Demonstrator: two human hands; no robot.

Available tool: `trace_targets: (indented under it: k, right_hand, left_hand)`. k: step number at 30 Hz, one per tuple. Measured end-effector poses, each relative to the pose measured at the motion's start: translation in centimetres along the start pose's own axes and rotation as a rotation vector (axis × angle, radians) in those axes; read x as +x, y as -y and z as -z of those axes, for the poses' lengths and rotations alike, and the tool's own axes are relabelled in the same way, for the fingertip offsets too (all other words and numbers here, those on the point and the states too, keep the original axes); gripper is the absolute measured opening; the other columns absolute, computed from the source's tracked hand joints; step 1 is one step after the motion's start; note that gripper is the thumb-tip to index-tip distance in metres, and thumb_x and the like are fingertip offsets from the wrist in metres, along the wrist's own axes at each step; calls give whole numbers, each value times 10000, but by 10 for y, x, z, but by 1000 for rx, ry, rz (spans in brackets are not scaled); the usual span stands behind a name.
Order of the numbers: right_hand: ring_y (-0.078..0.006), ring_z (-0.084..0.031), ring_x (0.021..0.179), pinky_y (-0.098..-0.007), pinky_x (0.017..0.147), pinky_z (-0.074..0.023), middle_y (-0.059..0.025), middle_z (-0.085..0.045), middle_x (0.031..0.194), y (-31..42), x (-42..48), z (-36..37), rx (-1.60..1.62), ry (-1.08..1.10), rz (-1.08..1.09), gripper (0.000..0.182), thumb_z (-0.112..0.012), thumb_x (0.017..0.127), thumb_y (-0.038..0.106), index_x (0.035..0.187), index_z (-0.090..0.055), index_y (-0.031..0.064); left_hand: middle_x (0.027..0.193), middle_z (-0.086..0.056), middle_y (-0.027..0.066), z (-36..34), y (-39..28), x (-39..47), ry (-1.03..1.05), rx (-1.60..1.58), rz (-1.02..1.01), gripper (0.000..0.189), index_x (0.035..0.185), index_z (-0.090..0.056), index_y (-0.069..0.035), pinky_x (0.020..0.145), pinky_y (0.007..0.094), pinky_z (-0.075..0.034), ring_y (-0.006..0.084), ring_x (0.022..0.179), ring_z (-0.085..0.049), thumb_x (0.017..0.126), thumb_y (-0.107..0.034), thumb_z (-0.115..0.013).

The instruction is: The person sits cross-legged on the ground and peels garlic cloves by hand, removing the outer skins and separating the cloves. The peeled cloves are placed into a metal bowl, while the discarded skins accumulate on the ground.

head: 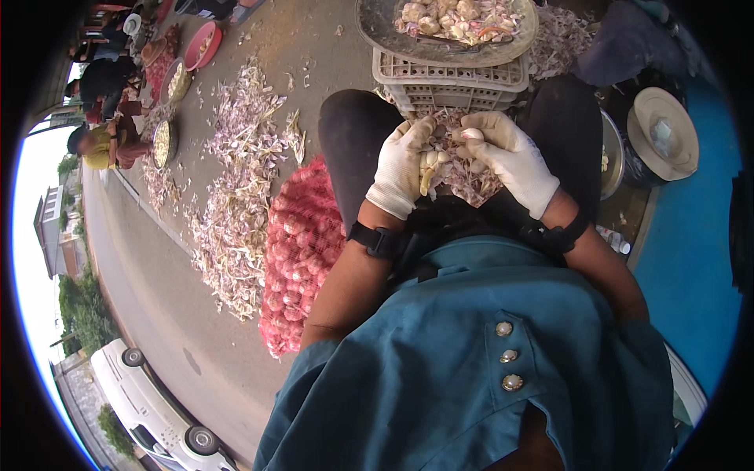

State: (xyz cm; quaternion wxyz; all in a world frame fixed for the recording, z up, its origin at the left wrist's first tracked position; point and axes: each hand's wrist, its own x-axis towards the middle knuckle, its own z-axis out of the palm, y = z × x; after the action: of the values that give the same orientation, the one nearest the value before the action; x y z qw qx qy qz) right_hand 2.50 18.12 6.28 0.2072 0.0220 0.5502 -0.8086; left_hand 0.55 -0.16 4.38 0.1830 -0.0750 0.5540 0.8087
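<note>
Both my hands wear white knitted work gloves, stained at the fingers. My left hand point(405, 165) grips a partly opened garlic bulb point(433, 162), its pale cloves facing my right hand. A single garlic clove point(472, 134) with a pinkish tint is pinched between the thumb and fingers of my right hand point(512, 159). Loose garlic skins point(465, 173) lie below and between my hands. Just beyond, a wide shallow pan point(377, 35) with garlic bulbs, cloves and a thin dark tool in it rests on stacked plastic crates point(450, 82).
A red mesh sack of garlic bulbs point(303, 253) stands at my left, by a long heap of skins point(235, 194). To my right are a metal bowl point(614, 154) and a bucket with a pale lid point(662, 132). Other people point(109, 144) sit far left; a white van point(153, 406) stands on the road.
</note>
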Motion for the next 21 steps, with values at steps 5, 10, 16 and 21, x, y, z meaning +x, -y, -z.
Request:
trace_targets:
  k: [5,10,16,21]
  right_hand:
    - [-102,-554,964,-239,830,-460,-46,-569,1056,-16,3,0,-84,7,193,273,-499,887,-29,1155,-492,18]
    - [-115,-555,979,-259,873,-450,-50,-581,1060,-12,-1,-3,-384,-12,266,293,-512,864,-44,1149,-519,27]
    - [-138,-580,934,-280,852,-470,-74,-602,1034,-6,-5,-6,-704,-37,342,283,-520,867,-22,1141,-534,45]
    - [-134,-557,981,-275,882,-450,-68,-585,1081,-9,-4,-7,-676,-5,372,292,-516,880,-6,1170,-516,24]
  left_hand:
    - [740,-598,68,-22,-23,-16,97,-193,313,239,1031,-534,25,382,216,-440,106,442,-532,907,-180,-517]
    - [683,-596,57,-25,-24,-19,99,-159,334,216,1022,-549,19,383,213,-439,105,450,-546,905,-159,-510]
    - [768,-609,69,2,-5,-9,260,-101,291,176,999,-557,15,433,218,-471,112,538,-584,908,-125,-502]
    - [797,-604,51,4,1,-11,356,424,-108,172,991,-557,14,518,220,-501,112,622,-595,899,-124,-512]
